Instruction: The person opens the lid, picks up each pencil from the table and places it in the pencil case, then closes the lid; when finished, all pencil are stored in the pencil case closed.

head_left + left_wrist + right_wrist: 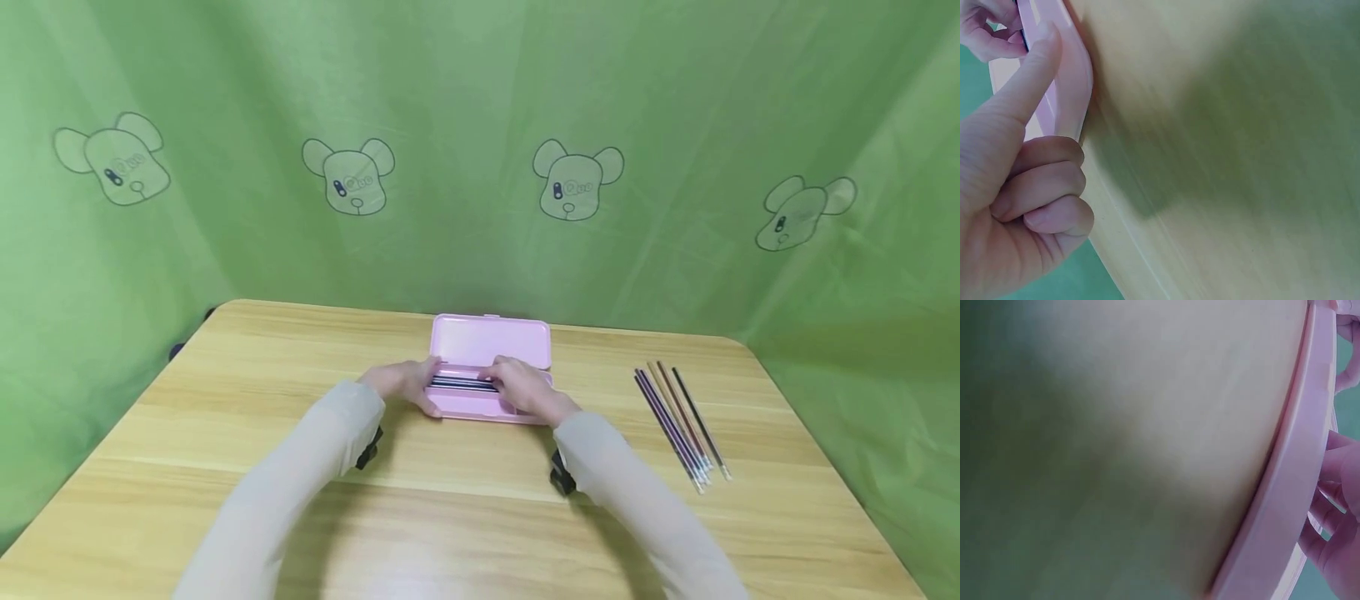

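A pink pencil case lies with its lid raised near the table's far edge. Several dark pencils lie lengthwise inside it. My left hand grips the case's left end; in the left wrist view the thumb lies on its rim, the other fingers curled. My right hand reaches into the case from the right, its bent fingers pinching at the right end of the dark pencils. In the right wrist view, the case's wall hides those fingertips.
To the right, several loose pencils in purple, brown and black lie fanned on the wooden table, their white-tipped ends toward me. A green curtain with printed bear heads encloses the table's back and sides.
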The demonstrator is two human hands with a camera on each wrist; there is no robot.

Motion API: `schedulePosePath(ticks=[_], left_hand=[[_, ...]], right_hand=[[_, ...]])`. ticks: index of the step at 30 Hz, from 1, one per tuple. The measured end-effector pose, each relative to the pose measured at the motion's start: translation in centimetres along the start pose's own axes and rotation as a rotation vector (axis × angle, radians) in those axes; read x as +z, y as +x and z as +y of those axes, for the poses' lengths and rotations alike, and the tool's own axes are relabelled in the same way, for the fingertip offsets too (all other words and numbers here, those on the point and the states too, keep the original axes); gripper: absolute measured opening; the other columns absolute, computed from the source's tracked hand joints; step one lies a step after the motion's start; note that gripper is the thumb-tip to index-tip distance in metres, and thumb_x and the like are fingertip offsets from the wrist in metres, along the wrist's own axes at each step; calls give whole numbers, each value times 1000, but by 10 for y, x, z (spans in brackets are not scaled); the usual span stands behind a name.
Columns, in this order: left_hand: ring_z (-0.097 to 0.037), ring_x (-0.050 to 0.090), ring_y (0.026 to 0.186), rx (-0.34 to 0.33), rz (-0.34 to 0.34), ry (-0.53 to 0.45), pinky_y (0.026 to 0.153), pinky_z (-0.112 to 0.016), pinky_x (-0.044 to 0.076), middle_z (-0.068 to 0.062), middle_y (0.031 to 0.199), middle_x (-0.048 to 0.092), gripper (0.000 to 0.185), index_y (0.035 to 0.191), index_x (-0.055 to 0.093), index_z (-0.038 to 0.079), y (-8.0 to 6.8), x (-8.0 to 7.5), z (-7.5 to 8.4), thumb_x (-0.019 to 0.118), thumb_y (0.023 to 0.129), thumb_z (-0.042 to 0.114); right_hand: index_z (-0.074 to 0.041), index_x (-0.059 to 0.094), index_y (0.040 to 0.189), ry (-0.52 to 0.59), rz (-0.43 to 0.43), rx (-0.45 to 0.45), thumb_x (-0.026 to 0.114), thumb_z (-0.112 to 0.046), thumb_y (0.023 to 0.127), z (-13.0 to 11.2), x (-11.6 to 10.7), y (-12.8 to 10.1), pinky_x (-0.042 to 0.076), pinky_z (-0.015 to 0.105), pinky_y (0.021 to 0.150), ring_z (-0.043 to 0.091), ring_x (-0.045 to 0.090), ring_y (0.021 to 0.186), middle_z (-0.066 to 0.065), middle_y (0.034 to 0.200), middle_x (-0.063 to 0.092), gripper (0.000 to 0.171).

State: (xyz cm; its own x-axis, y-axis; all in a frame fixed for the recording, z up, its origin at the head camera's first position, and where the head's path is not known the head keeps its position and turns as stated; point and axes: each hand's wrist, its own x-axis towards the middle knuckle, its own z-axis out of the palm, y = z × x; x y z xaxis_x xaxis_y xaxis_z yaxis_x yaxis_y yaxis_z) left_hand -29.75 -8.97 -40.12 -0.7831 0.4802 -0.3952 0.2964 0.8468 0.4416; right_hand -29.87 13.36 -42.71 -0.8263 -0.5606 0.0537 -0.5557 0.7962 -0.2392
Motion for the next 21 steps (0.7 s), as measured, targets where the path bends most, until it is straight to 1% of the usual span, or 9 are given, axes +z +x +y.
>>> schedulePosePath(ticks=[2, 4, 12, 19, 21], left_hand=[[-34, 30, 139, 14, -3, -5, 118, -40, 23, -22, 150, 29, 105, 149, 8, 0, 0, 1, -1, 75, 76, 35], [-33, 29, 140, 14, -7, -11, 118, -40, 22, -21, 152, 26, 105, 149, 7, 2, 0, 1, -1, 75, 76, 35], [-32, 28, 141, 13, -15, -19, 119, -41, 21, -19, 153, 24, 106, 150, 6, 5, 0, 1, -1, 74, 76, 36], [-32, 29, 140, 14, -12, -19, 118, -41, 23, -19, 152, 27, 105, 150, 7, 7, 0, 2, -2, 75, 76, 36], [-32, 30, 140, 7, -11, -17, 118, -41, 23, -19, 151, 28, 105, 151, 7, 8, 0, 1, -2, 75, 75, 37]], right_hand=[[-12, 69, 112, 6, -12, 21, 53, 4, 85, 0, 0, -1, 52, 36, 81, 19, 58, 85, 6, 93, 63, 35], [-12, 69, 112, 9, -19, 30, 52, 4, 85, 0, 0, -2, 52, 37, 81, 19, 58, 85, 6, 93, 63, 36], [-13, 69, 113, -6, -34, 38, 51, 5, 85, 0, 0, -2, 51, 35, 77, 18, 56, 82, 5, 91, 62, 38], [-14, 65, 120, -6, -90, 46, 50, 7, 84, -3, -3, -2, 50, 34, 77, 18, 53, 82, 7, 94, 60, 44], [-13, 64, 120, -10, -91, 36, 50, 7, 84, -3, -3, -2, 51, 35, 78, 19, 53, 82, 8, 95, 60, 44]])
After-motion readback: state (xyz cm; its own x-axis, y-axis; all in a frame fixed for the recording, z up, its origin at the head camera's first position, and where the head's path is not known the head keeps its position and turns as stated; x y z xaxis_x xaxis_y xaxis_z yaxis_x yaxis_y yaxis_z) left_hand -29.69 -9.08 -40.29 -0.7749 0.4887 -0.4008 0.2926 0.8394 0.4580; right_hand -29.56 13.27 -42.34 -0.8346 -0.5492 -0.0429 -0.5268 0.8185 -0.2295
